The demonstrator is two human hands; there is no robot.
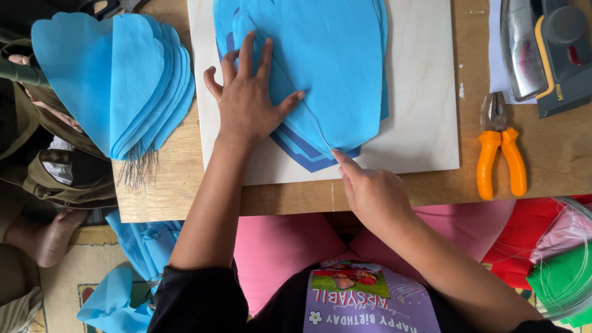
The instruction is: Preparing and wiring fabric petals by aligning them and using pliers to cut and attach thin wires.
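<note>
Head view: left hand (246, 98) presses its spread fingers flat on the stacked blue paper petals (333, 61) to steady them; right hand (370, 191) pinches a thin wire (302, 102) at their tip.

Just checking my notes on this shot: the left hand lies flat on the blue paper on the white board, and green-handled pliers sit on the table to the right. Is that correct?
Not quite: the pliers have orange handles, not green, as the head view shows. The rest holds: the left hand lies flat on the blue paper on the white board, and the pliers sit on the table to the right.
</note>
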